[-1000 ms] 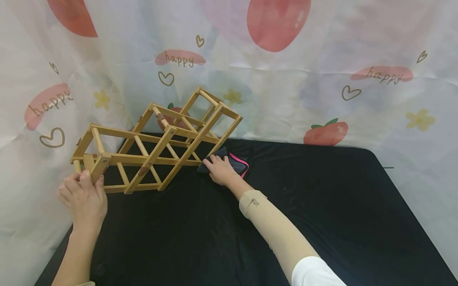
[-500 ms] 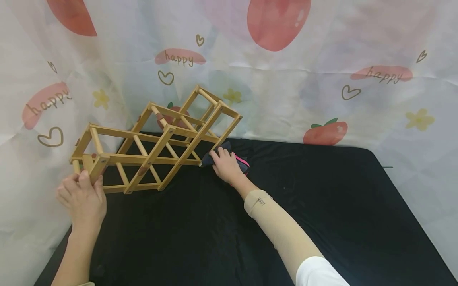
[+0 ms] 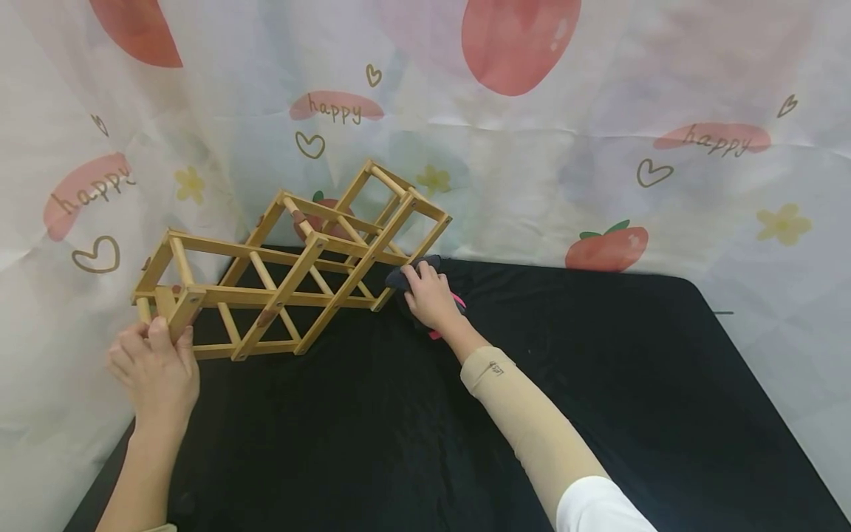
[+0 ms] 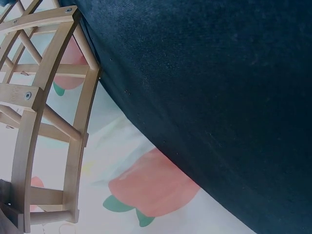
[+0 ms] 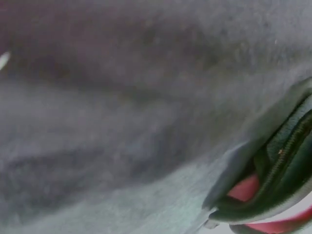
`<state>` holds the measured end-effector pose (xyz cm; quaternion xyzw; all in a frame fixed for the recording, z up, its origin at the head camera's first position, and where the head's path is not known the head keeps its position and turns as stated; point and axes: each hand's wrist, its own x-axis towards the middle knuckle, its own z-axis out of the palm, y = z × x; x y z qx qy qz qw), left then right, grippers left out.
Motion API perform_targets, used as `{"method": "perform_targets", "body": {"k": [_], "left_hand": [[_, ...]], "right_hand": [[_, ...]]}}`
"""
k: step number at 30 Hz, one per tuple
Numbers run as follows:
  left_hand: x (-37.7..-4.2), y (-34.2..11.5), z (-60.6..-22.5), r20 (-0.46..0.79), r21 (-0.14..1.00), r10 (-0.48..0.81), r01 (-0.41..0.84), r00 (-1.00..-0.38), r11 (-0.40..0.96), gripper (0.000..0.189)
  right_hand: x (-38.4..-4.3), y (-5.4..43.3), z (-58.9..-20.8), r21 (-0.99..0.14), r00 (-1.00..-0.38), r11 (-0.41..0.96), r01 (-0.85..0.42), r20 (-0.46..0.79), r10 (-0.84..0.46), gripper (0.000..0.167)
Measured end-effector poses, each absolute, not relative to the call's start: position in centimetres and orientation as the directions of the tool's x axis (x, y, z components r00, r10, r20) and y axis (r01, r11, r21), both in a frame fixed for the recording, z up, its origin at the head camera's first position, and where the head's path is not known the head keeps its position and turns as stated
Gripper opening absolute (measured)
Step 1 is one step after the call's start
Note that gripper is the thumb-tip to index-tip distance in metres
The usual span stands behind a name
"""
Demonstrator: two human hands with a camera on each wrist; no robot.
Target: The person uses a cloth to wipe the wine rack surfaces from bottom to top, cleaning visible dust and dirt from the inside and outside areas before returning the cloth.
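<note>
A folding wooden wine rack (image 3: 281, 299) stands on the black-covered table at the left, its lattice of slats and round rods running up to the right. My left hand (image 3: 159, 369) grips the rack's near left end, fingers and thumb around the corner slat. In the left wrist view the rack's slats (image 4: 52, 66) fill the left side. My right hand (image 3: 431, 299) pinches a dark cloth item with pink trim (image 3: 397, 279), bunched beside the rack's lower right end and partly hidden under the hand. Up close in the right wrist view, dark fabric shows with a zipper (image 5: 287, 151) and pink edging.
Black cloth (image 3: 565, 369) covers the table, with folds running toward the front. A white curtain (image 3: 532, 177) printed with strawberries, hearts and "happy" hangs right behind the table and along the left side, close to the rack.
My right hand has shifted a little right and away from me, drawing the dark cloth item with it and bunching it. The rack's lower right end is now uncovered. My left hand stays put.
</note>
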<state>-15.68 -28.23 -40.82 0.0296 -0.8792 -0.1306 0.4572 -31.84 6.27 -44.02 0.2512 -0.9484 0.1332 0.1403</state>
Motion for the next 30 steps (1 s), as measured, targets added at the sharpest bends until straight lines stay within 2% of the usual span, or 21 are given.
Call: {"method": "perform_targets", "body": {"k": [7, 17, 22, 30], "left_hand": [[-15.6, -28.2, -40.8, 0.787, 0.263, -0.171, 0.071, -0.593, 0.962, 0.026], [-15.7, -28.2, -40.8, 0.803, 0.255, -0.166, 0.079, -0.573, 0.964, 0.029], [-15.6, -28.3, -40.8, 0.795, 0.261, -0.168, 0.077, -0.583, 0.962, 0.027], [-15.7, -28.4, -40.9, 0.798, 0.263, -0.17, 0.081, -0.579, 0.961, 0.028]], "right_hand": [[-31.9, 5.5, -44.3, -0.145, -0.832, 0.825, -0.547, 0.206, -0.515, 0.037], [-31.3, 4.7, -44.5, -0.115, -0.767, 0.759, -0.641, 0.043, -0.641, 0.037], [-31.3, 4.6, -44.7, -0.088, -0.761, 0.756, -0.649, 0.049, -0.647, 0.037], [-31.5, 5.2, -44.4, -0.048, -0.808, 0.812, -0.582, 0.144, -0.571, 0.038]]}}
